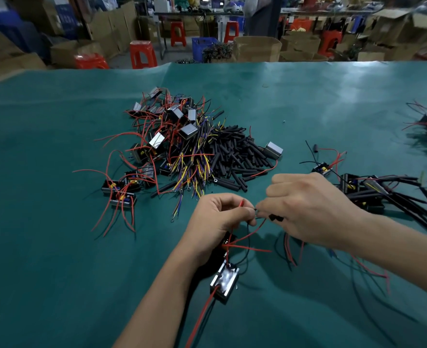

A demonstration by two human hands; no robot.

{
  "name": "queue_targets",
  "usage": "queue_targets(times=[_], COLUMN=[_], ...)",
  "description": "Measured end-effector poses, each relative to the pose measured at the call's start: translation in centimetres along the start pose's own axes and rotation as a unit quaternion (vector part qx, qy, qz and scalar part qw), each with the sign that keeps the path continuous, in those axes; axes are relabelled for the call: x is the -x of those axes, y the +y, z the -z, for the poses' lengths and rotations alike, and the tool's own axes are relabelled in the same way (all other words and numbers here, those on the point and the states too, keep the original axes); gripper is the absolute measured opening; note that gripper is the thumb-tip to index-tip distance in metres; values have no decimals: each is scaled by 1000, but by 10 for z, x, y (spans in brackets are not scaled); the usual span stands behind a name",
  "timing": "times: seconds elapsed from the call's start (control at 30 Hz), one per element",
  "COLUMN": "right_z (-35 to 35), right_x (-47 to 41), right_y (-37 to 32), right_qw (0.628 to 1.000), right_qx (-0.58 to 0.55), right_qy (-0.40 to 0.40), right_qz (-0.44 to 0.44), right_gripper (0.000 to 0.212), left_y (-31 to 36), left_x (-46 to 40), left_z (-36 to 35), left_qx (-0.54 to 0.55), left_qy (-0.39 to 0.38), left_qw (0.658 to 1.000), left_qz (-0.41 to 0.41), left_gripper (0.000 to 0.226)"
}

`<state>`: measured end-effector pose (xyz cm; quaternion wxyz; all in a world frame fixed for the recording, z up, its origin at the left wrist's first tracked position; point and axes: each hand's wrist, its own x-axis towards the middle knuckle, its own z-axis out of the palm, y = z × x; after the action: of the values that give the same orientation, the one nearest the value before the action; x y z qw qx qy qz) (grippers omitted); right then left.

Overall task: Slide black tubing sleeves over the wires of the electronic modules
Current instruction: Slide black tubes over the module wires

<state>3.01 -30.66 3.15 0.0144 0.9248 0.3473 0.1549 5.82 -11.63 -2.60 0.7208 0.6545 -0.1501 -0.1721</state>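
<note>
Clearly, the risk sat at the meeting point of the two hands. The left hand (221, 214) pinched thin red and black wires (242, 205) between its curled fingers, and the right hand (305, 209) held a short black tubing sleeve (275, 218) at its fingertips, just beside the wire ends. If the loose wire tips spread apart, I judge they could catch on the mouth of the sleeve and bend back instead of entering. The small black module with a shiny potted face (224, 281) hung below the left wrist on its wires, so a strong pull might strain them.

Beyond the hands lay the pile of black tubing sleeves (235, 156), and further left of it a heap of black modules with red wires (162, 136). To the right of the right hand rested modules already carrying long black sleeves (388, 192).

Whether any wire was already inside the sleeve I could not tell; the right fingers covered it. The grip of the left palm was also hidden.
</note>
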Motion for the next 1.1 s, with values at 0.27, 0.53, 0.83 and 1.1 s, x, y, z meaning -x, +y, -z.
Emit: queue_targets(times=[0.27, 0.53, 0.83, 1.1], right_z=[5, -17, -27, -29], right_x=[-16, -4, 7, 3], right_y=[6, -4, -19, -20], right_qw=[871, 519, 970, 977], right_qx=[-386, -718, -89, -96], right_qy=[-89, -75, 181, 117], right_qz=[-290, -458, -133, -149], right_gripper=[21, 21, 9, 3], left_y=[-3, -3, -5, -8], left_x=[0, 0, -3, -4], left_z=[2, 0, 0, 3], left_qx=[11, 16, 71, 46], left_qy=[-12, 13, 35, 39], left_qw=[1000, 1000, 997, 998], left_qz=[2, -18, 13, -8], left_gripper=[11, 11, 9, 16])
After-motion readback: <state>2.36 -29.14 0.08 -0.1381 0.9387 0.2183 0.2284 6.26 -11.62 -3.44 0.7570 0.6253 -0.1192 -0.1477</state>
